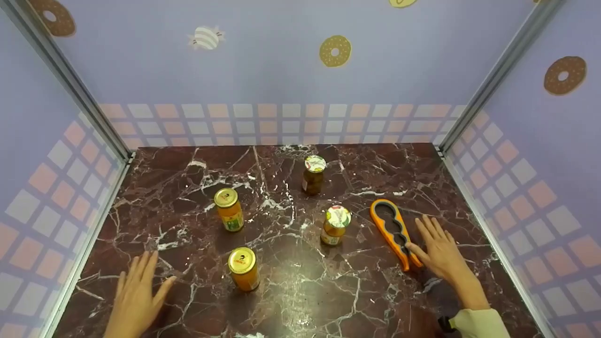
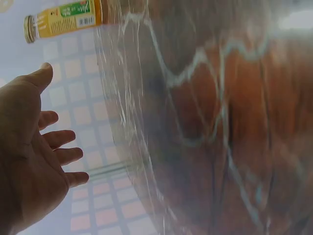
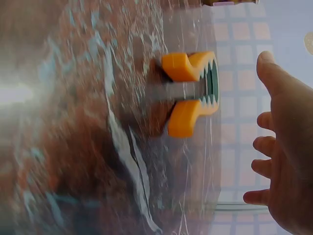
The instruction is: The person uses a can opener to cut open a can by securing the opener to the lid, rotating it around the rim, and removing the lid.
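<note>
A broad lane of dark red marbled tabletop [image 1: 293,300] runs between the nearer gold-lidded, orange-filled cylindrical glass jar [image 1: 244,271] and the patterned-white-lidded amber glass jar [image 1: 335,226]. The left hand [image 1: 136,293] has free room up to the former; the long orange, grey-toothed opener [image 1: 389,237] lies between the right hand [image 1: 441,253] and the latter.

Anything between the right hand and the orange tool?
Nothing visible. The right hand is close beside the orange tool, thumb overlapping it in the head view; the nearest jar stands on the tool's other side.
</note>
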`<move>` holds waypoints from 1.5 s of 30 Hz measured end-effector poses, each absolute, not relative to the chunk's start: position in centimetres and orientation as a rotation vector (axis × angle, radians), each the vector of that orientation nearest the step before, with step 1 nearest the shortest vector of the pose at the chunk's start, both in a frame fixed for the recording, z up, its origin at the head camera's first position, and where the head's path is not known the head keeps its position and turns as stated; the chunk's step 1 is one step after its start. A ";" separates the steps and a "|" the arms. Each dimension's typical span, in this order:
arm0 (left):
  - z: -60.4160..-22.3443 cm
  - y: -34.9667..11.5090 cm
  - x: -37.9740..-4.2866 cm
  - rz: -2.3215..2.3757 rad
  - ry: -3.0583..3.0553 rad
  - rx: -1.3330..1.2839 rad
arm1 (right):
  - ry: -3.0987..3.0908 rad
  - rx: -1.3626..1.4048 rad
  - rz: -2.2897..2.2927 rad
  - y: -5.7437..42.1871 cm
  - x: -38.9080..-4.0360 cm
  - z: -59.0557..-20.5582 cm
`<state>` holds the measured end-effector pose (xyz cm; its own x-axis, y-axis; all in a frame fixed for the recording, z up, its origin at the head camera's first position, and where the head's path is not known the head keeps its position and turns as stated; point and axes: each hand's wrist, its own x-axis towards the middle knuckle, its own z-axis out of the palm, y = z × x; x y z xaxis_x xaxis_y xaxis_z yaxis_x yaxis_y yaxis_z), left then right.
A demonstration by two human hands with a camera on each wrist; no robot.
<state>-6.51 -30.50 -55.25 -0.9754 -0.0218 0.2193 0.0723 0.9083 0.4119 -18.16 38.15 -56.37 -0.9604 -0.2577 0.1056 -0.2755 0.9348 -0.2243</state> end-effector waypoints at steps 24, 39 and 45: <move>-55.3 -22.0 -6.4 -1.421 -2.610 -0.094 | -2.947 0.287 0.542 33.4 -15.4 -58.0; -56.4 -18.1 -7.3 -1.511 -2.684 0.011 | -2.802 -0.002 0.373 31.7 -15.2 -59.7; -56.9 -17.0 -7.6 -1.516 -2.579 0.003 | -2.814 -0.052 0.312 31.5 -15.0 -60.2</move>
<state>-7.63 -16.96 -56.88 -0.9887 -0.0779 0.1281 0.0740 0.4894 0.8689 -14.99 31.47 -60.18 -0.9518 0.0693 0.2989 0.0021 0.9756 -0.2197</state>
